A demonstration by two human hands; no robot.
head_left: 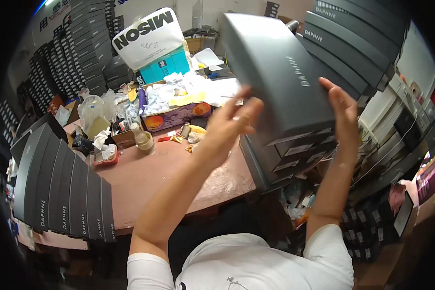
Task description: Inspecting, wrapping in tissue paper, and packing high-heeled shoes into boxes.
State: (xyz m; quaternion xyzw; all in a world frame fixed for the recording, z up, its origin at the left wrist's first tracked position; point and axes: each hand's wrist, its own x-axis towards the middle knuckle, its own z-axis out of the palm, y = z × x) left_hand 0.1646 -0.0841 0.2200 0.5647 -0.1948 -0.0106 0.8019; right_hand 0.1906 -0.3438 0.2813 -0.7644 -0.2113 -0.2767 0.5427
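A dark grey shoebox (280, 77) lies over a stack of shoeboxes (295, 157) at the right end of the pink table, its left side smeared by motion. My right hand (342, 108) grips its right edge, fingertips on the lid. At the box's left side is my left hand (232, 125), fingers apart and slightly blurred. Whether those fingertips touch the box I cannot tell.
A row of grey shoeboxes (65, 193) stands at the table's left. Behind are a carton of crumpled white paper (176, 116), a small jar (145, 142), a red container (106, 157) and plastic bags (94, 111). More shoeboxes (340, 48) rise at the far right.
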